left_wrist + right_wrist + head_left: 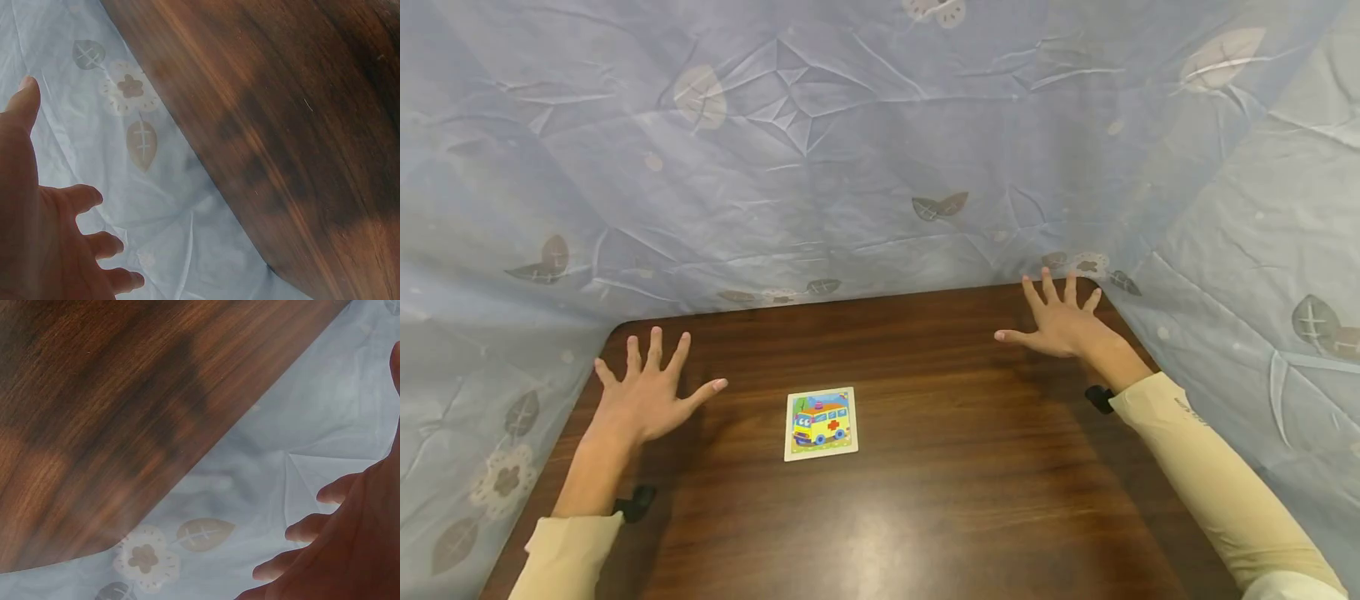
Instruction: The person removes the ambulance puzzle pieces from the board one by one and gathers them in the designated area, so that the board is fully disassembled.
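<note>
So there's a flat, square, pale-bordered cartoon ambulance board (821, 424) lying on a glossy wood-grain tabletop (925, 467), between the left hand (643, 402) and right hand (1058, 327). Both are empty, fingers splayed wide. Dark print (1189, 410) on the right beige sleeve (1213, 479) is too tiny to read.

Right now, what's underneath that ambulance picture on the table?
The ambulance picture lies on the dark brown table, whose surface shows all around it. The patch directly beneath is covered and can't be seen.
</note>
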Demonstrator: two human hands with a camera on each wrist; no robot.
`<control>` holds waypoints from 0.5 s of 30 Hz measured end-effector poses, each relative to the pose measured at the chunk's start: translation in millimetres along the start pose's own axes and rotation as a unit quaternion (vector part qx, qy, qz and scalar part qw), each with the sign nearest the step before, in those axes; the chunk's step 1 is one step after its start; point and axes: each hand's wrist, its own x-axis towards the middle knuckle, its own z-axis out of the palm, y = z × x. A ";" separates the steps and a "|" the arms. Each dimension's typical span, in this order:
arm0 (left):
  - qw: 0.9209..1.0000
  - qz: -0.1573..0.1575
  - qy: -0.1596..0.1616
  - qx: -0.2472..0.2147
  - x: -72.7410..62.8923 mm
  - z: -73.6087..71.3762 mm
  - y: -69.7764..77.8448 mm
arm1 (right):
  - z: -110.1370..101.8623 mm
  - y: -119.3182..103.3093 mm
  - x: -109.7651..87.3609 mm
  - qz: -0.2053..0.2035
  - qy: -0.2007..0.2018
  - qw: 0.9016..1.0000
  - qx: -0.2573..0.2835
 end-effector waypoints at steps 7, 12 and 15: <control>1.000 0.003 -0.010 -0.004 1.2 1.7 4.0 | -7.3 -1.9 -0.7 -0.010 0.000 1.000 0.014; 1.000 0.013 -0.007 0.003 -0.5 6.2 10.1 | -7.9 -5.8 -3.6 -0.038 0.044 0.998 0.035; 1.000 0.024 0.009 0.000 -0.8 11.0 16.9 | -8.4 -12.3 -6.0 -0.073 0.081 0.993 0.046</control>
